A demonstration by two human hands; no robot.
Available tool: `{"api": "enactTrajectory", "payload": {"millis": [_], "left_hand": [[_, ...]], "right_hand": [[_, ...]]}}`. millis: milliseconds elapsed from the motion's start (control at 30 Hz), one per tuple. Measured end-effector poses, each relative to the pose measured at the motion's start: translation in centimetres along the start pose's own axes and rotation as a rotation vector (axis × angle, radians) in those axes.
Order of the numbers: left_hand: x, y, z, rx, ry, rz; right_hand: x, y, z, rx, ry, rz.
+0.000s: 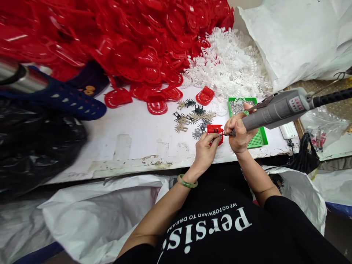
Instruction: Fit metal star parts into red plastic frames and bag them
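Observation:
My left hand (205,151), with a green bangle at the wrist, pinches a small red plastic part (215,128) against the table near its front edge. A dark piece shows on top of that part. My right hand (239,137) is wrapped round the front of a grey electric screwdriver (272,112), which lies nearly level and points left. Its tip meets the red part beside my left fingertips; the exact contact point is too small to make out. Several fan-shaped toothed pieces (193,118), black, grey and tan, lie just beyond my left hand.
A green tray (264,137) of small metal bits sits under the screwdriver. Behind are a heap of red plastic parts (143,55) and a pile of white fan-shaped pieces (231,66). A black bag (35,146) stands left; a white sack (302,40) is at back right.

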State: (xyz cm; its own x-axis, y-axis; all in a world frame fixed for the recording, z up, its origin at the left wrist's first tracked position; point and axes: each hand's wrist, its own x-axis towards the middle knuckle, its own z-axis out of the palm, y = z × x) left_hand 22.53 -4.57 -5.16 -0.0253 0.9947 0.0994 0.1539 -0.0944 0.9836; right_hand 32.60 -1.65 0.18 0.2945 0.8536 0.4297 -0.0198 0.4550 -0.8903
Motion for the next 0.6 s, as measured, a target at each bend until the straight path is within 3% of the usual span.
{"api": "enactTrajectory", "payload": {"millis": [300,600], "left_hand": [[0.0,-1.2,0.3,0.072,0.021,0.064],[0.1,-1.4,0.4,-0.034,-0.027,-0.078]], "right_hand": [[-0.1,0.3,0.2,0.152,0.006,-0.074],[0.2,0.4,-0.3,0.108,0.05,-0.049]]}}
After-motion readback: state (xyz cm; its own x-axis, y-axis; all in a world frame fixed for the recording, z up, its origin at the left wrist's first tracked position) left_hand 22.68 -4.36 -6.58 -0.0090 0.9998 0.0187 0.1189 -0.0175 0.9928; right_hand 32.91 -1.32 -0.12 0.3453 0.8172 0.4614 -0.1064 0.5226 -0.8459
